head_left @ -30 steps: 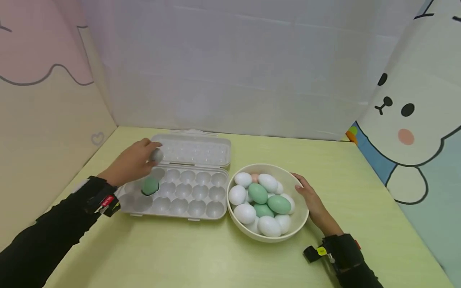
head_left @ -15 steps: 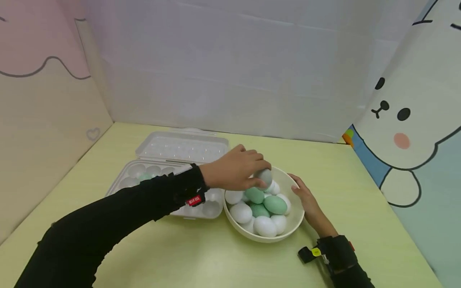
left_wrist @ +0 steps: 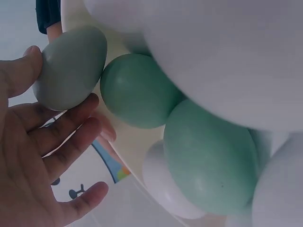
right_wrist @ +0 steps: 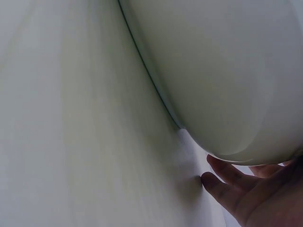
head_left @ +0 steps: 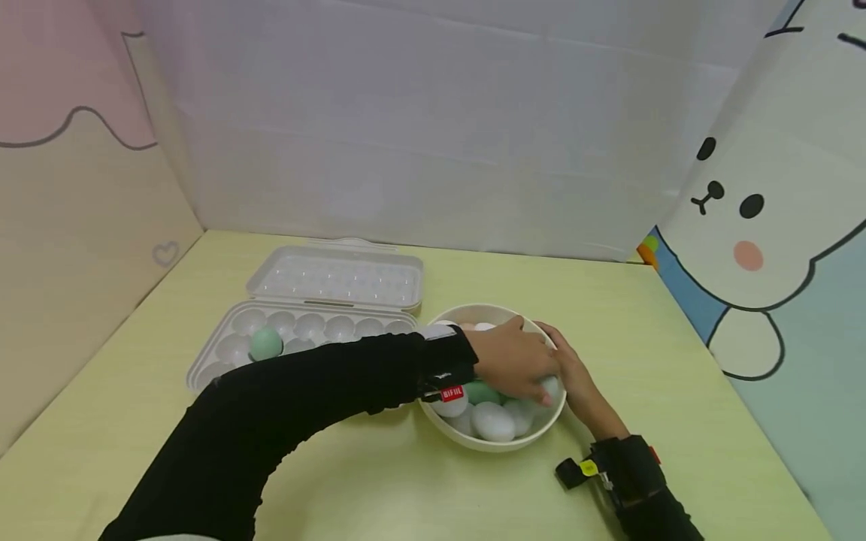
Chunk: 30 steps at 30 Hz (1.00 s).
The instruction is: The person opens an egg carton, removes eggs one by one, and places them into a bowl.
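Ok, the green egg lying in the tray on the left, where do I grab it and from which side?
Probably from straight above: the green egg sits in a cup of the egg tray, so only its upper half shows. Pinch that rounded top across its width with fingertips; the tray's cup walls block a low side approach.

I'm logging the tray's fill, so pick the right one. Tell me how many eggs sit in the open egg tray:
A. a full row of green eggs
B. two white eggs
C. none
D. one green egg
D: in the head view a single green egg sits in a cup at the left end of the egg tray, and the other cups in view hold nothing, though the sleeve hides part of the near rows.
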Each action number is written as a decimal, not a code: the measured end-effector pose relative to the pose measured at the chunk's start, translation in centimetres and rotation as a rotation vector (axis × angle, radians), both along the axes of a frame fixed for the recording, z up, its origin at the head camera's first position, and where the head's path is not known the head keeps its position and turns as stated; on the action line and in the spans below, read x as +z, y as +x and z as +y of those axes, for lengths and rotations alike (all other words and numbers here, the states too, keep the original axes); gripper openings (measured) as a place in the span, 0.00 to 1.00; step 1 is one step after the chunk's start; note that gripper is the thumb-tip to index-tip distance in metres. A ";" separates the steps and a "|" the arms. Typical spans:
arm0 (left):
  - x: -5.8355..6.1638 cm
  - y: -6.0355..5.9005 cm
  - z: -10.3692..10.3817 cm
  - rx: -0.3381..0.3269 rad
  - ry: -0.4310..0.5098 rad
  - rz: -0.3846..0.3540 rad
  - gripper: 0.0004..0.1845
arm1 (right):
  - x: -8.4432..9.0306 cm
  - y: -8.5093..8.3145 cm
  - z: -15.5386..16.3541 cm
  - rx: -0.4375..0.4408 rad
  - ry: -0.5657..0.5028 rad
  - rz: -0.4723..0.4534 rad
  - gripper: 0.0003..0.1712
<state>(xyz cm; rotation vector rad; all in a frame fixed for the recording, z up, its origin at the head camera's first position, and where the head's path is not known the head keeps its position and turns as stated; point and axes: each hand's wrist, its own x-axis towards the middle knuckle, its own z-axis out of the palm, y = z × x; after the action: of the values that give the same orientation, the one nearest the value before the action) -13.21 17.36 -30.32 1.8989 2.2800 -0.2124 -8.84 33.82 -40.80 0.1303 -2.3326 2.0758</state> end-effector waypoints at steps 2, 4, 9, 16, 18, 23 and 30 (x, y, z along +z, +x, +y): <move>-0.2 0.0 0.3 0.000 -0.017 -0.023 0.22 | 0.1 0.0 -0.1 -0.001 0.006 0.001 0.23; -0.1 0.0 0.5 0.007 -0.035 -0.042 0.22 | 0.1 -0.1 -0.2 -0.003 0.010 0.002 0.24; 0.1 0.0 0.7 0.044 -0.080 -0.084 0.21 | 0.3 -0.3 -0.3 -0.006 0.032 -0.013 0.25; -0.5 -0.7 0.7 0.099 -0.105 -0.095 0.23 | 0.4 -0.3 -0.2 -0.010 0.068 -0.044 0.27; -0.4 -0.8 0.4 0.102 -0.100 -0.072 0.23 | 0.5 -0.3 -0.2 -0.006 0.070 -0.039 0.26; 1.3 -1.7 -1.8 0.126 -0.048 -0.043 0.25 | 0.5 -0.2 -0.2 -0.004 0.038 -0.026 0.27; 3.5 -4.9 -8.6 0.237 0.089 -0.115 0.23 | 0.7 -0.1 -0.1 -0.033 0.033 -0.031 0.26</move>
<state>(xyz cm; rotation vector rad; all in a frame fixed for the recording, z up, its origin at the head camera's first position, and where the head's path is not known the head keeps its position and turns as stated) -18.09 8.72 -26.80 1.6126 2.4447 0.0285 -8.90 33.69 -40.12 0.0599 -2.3712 2.0395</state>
